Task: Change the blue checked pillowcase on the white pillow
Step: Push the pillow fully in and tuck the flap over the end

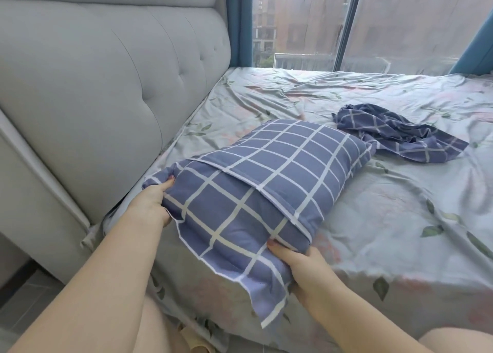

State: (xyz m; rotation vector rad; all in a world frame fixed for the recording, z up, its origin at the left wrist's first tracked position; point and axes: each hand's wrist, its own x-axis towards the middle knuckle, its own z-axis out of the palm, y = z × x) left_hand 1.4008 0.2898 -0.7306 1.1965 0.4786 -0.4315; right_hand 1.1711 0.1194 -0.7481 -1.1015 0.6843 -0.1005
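At the edge of the bed (373, 219), the left hand (153, 203) and right hand (301, 267) curl their fingers round the open-end corners of the stuffed pillowcase (266, 179), soft, light cloth probably best held by its hems.

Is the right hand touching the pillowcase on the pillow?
Touching. Head view: the right hand grips the blue checked pillowcase at its open end, thumb on fabric.

No legible text, label, brand, number or sign anywhere in view
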